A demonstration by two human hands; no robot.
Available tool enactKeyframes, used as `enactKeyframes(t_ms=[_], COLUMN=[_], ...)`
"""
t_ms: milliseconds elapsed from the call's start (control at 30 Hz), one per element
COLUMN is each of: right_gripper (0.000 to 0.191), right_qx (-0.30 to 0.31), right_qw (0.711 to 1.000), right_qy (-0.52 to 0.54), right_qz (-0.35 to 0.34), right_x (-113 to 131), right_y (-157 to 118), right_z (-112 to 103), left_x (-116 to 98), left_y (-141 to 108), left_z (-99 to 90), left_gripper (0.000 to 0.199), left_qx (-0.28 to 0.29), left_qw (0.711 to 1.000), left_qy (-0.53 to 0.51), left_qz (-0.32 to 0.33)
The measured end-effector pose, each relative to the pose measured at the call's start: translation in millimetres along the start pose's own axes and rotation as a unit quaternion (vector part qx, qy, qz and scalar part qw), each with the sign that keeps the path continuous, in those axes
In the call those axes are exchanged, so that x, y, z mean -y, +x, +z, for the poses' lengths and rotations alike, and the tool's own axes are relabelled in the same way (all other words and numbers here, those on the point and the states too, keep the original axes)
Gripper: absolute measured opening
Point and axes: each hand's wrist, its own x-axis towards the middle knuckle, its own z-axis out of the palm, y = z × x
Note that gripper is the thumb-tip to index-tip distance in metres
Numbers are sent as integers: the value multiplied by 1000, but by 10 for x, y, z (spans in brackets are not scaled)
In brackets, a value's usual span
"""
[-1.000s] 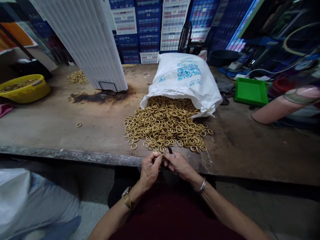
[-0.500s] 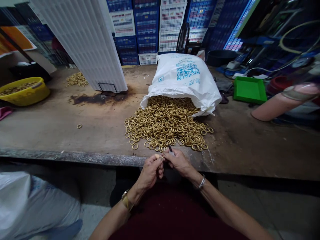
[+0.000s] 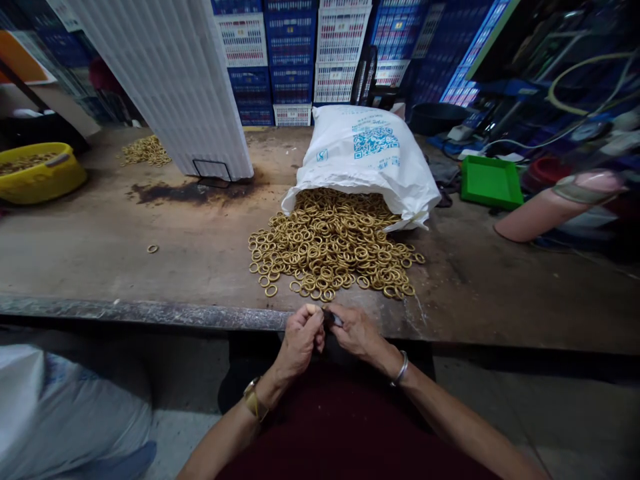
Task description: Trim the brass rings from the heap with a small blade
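Observation:
Just off the table's front edge, my left hand [image 3: 303,337] is closed in a pinch. A small gold-coloured ring, nearly all hidden by the fingers, seems to be in it. My right hand [image 3: 357,331] is wrapped round a small knife-like tool [image 3: 334,319] with a dark tip and a greyish handle. That tip meets the left fingertips. Beyond both hands lies a heap of gold-coloured rings [image 3: 335,247], spilling from the mouth of a white woven sack [image 3: 345,140] on its side.
The wooden table [image 3: 210,260] carries a single ring [image 3: 153,249] at left. Further back stand a yellow basin [image 3: 55,180], a small ring pile [image 3: 146,152] and a white corrugated panel [image 3: 185,100]. At right are a green tray [image 3: 491,181] and a pink cylinder [image 3: 540,210]. Crates [image 3: 293,80] are stacked behind.
The dark tip of the tool has swung down from pointing away over the table to the left fingertips. Both hands stay close together.

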Motion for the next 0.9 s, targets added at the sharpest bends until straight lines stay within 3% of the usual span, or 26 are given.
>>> enactKeyframes(t_ms=[167, 300, 500, 600, 800, 900], right_gripper=[13, 14, 18, 17, 20, 21], right_qx=[16, 29, -61, -91, -70, -71], right_qw=[999, 994, 977, 975, 969, 971], right_qy=[-40, -102, -177, -177, -206, -192], right_qz=[1, 40, 97, 97, 116, 126], right_x=[42, 26, -168, -176, -67, -94], right_y=[24, 62, 134, 162, 240, 271], right_z=[13, 18, -73, -81, -18, -16], left_x=[4, -50, -198, -228, -185, -189], left_y=[5, -33, -140, -116, -39, -23], left_z=[-46, -44, -8, -36, -93, -100], left_gripper=[27, 29, 24, 25, 24, 18], left_qx=[8, 16, 83, 51, -8, -10], left_qw=[999, 1000, 985, 974, 960, 954], left_qy=[32, -14, -120, -174, -223, -239], left_qz=[12, -9, -87, -133, -167, -180])
